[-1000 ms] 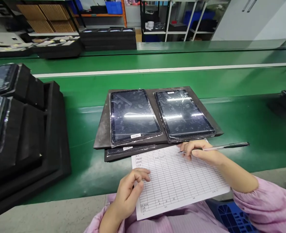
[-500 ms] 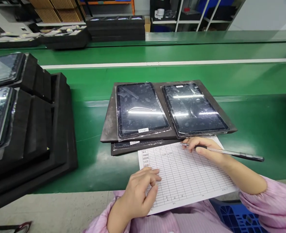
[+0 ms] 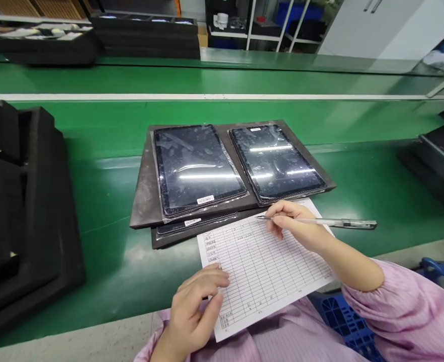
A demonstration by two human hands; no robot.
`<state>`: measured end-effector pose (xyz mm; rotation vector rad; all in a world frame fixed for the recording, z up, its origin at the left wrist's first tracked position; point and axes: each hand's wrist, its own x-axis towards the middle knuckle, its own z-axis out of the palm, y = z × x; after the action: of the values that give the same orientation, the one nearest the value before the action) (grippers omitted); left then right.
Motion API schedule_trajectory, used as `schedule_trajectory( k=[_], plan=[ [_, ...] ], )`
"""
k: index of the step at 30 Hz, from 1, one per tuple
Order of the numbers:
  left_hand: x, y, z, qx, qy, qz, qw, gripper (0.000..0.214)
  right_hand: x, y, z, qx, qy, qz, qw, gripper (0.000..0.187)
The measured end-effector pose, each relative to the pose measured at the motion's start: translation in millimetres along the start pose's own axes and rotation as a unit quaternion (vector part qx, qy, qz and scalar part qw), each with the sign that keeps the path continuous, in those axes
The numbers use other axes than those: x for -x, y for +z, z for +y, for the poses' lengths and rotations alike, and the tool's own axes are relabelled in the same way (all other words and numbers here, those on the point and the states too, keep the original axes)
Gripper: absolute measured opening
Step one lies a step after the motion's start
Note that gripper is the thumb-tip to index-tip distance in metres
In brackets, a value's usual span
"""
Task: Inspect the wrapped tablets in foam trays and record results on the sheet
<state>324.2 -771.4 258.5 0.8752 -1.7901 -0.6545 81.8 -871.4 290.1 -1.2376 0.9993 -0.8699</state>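
Note:
A clear-barrelled pen (image 3: 331, 222) is pinched in my right hand (image 3: 295, 223), its tip over the upper part of a printed form (image 3: 270, 271). The form is a white ruled sheet with a few handwritten entries, partly overhanging the table's front edge. Its left side lies under my left hand (image 3: 197, 304), which rests with fingers stretched out and holds nothing. Just beyond the paper, two film-wrapped tablets, the left tablet (image 3: 199, 168) and the right tablet (image 3: 276, 161), lie on a dark foam board (image 3: 142, 201). Beneath that board, the edge of another tablet (image 3: 214, 222) shows.
Black foam trays (image 3: 52, 201) are stacked at the left. More dark trays (image 3: 146, 37) stand at the back, beyond the green bench (image 3: 108, 201) with its white line. Black items (image 3: 440, 156) sit at the right. A blue plastic stool (image 3: 342, 322) is below.
My view has swung to the right, so the tablets and form appear further left. The pen in my right hand has tilted nearer level. My left hand stays on the form's left side.

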Motion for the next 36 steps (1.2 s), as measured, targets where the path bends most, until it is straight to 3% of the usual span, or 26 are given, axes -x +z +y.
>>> schedule_trajectory(
  k=[5, 8, 12, 17, 25, 28, 33, 34, 36],
  plan=[
    [-2.6, -1.6, 0.1, 0.003, 0.014, -0.008, 1.0, 0.018, -1.5, 13.1, 3.4, 0.065, -0.024, 0.025, 0.997, 0.011],
    [-2.8, -3.0, -1.1, 0.007, 0.007, -0.006, 1.0, 0.016, -5.2, 13.2, 7.9, 0.121, -0.047, 0.065, 0.989, 0.019],
    [-3.2, -4.5, -3.9, -0.003, 0.011, -0.001, 1.0, 0.016, -5.9, 9.6, 9.0, 0.121, -0.046, 0.104, 0.986, 0.012],
    [-7.3, -5.7, -3.5, 0.003, 0.01, 0.0, 1.0, 0.019, -4.5, 11.5, 8.3, 0.14, -0.057, 0.077, 0.985, 0.011],
    [-6.7, -5.1, -2.6, 0.014, -0.005, 0.004, 1.0, 0.02, -8.1, 21.9, 20.1, 0.205, -0.03, 0.154, 0.966, 0.026],
    [0.4, -2.7, -3.7, 0.053, -0.016, 0.034, 0.998, 0.018, -6.4, 21.4, 21.9, 0.21, -0.035, 0.161, 0.964, 0.029],
    [8.4, -1.8, -2.8, 0.104, -0.072, 0.173, 0.977, 0.019, -2.1, 20.6, 21.9, 0.206, -0.036, 0.169, 0.963, 0.028],
    [8.3, -3.7, -2.4, 0.08, -0.081, 0.177, 0.978, 0.019, -1.7, 20.3, 21.9, 0.204, -0.032, 0.169, 0.964, 0.027],
    [6.9, -9.1, -1.1, -0.007, -0.082, 0.129, 0.988, 0.018, -1.1, 19.7, 21.6, 0.203, -0.023, 0.171, 0.964, 0.025]
  ],
)
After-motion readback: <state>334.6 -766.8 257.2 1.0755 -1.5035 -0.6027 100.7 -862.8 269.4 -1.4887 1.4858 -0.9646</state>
